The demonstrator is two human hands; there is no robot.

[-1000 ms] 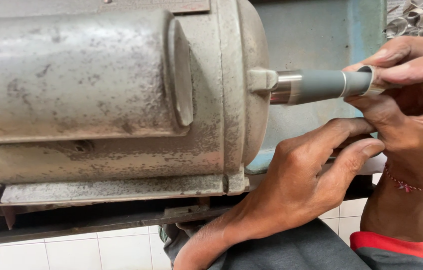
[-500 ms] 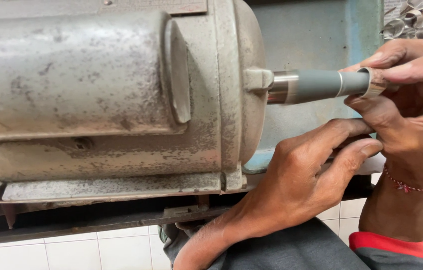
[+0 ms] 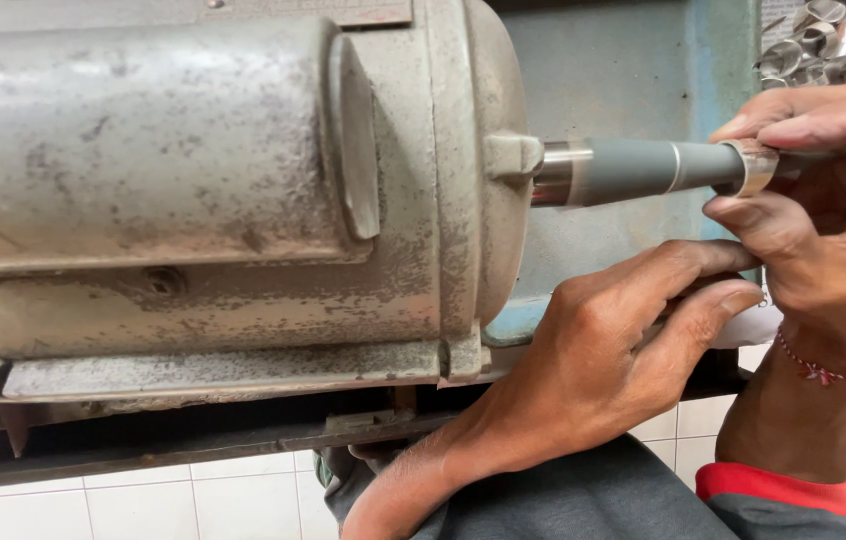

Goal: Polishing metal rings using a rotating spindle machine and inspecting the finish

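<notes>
Now ring (image 3: 755,166) — in right hand (image 3: 823,210).

Both hands are bare. The right hand (image 3: 823,230) has a thin red thread bracelet (image 3: 828,368) at the wrist. Below lie grey cloth (image 3: 583,505) and a red edge (image 3: 778,487), perhaps clothing.

Spindle tip (image 3: 793,160) behind right hand (image 3: 823,230); motor (image 3: 193,190) cropped left.

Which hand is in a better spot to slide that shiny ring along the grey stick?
The right hand, probably. Its fingertips already pinch the metal ring on the grey shaft sticking out of the motor. The left hand rests lower down, below the shaft, touching neither.
</notes>
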